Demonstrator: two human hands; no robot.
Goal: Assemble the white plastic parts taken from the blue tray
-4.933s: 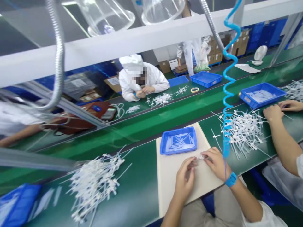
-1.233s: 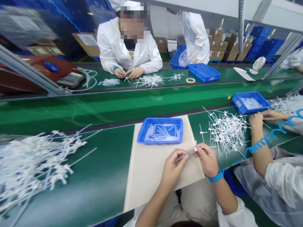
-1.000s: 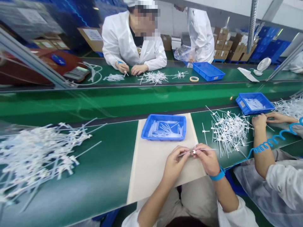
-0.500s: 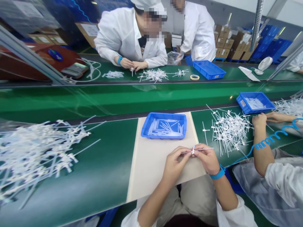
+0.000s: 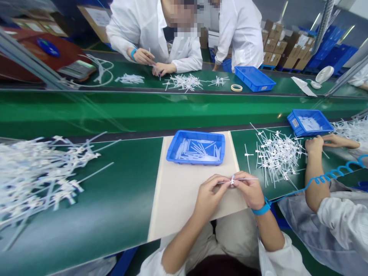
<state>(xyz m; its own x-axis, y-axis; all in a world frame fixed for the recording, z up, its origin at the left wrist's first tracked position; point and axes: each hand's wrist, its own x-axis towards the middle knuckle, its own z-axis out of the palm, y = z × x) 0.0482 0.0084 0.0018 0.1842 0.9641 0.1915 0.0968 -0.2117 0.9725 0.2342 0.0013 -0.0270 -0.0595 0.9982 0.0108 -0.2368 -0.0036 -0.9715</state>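
Note:
My left hand point(image 5: 209, 193) and my right hand point(image 5: 249, 190) meet over the front of the beige board. Between their fingertips is a thin translucent tube with a small white fitting point(image 5: 232, 179) at its middle. Each hand is closed in a pinch at one side of the fitting, and one tube end sticks out past my right fingers. A blue band circles my right wrist. Just beyond the hands, a blue tray point(image 5: 195, 162) of loose short tube pieces stands on the beige board point(image 5: 175, 199).
A large heap of tubes with white fittings point(image 5: 37, 172) covers the left of the green table. Another heap point(image 5: 278, 157) lies right, near a neighbour's hands point(image 5: 314, 145) and second blue tray point(image 5: 297, 130). A blue coiled cord point(image 5: 322, 179) runs right from my wristband. Opposite, a co-worker point(image 5: 155, 34) handles tubes.
The view has shifted slightly, so the table things sit a little higher and further left. My hands keep the same pinch on the tube. The co-worker opposite has moved their hands.

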